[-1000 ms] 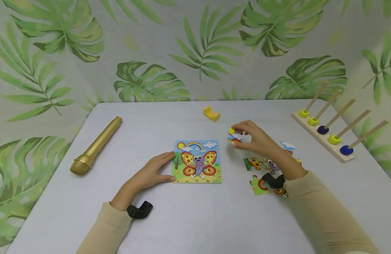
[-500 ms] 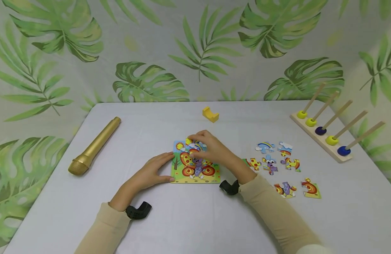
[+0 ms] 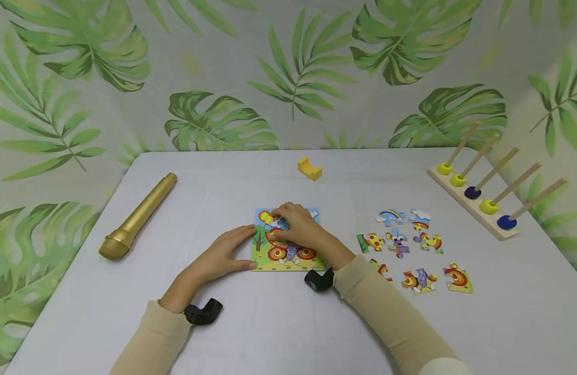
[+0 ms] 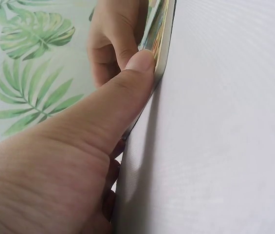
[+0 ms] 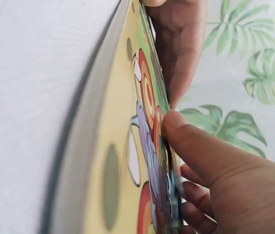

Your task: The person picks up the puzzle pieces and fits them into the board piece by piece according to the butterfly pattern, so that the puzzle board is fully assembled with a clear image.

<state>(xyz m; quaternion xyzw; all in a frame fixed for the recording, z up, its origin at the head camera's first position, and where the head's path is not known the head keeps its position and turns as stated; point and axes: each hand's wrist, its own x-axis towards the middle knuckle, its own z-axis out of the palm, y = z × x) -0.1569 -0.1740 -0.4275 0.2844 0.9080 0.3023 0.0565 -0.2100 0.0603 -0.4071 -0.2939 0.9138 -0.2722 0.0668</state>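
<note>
A square board (image 3: 269,266) printed with a cartoon butterfly lies flat at the table's middle. My left hand (image 3: 224,252) rests at its left side, fingers along the edge and thumb (image 4: 139,62) on the lower corner. Over the board's upper left, my right hand (image 3: 298,224) pinches a jigsaw puzzle piece (image 3: 282,223) between thumb and fingers, close to the printed picture. The hand hides most of that piece. From the right wrist camera, the right thumb (image 5: 191,131) shows low over the butterfly board (image 5: 113,180).
To the right lie several loose puzzle pieces, among them a butterfly-head piece (image 3: 397,242) and a rainbow piece (image 3: 390,216). A wooden peg stand (image 3: 477,211) with beads is at the far right. A gold microphone (image 3: 140,216) lies left, and a yellow arch block (image 3: 310,170) sits behind.
My right hand has carried the puzzle piece left from beside the loose pieces to the board, then lowered it toward the upper left. My left hand has stayed at the board's edge.
</note>
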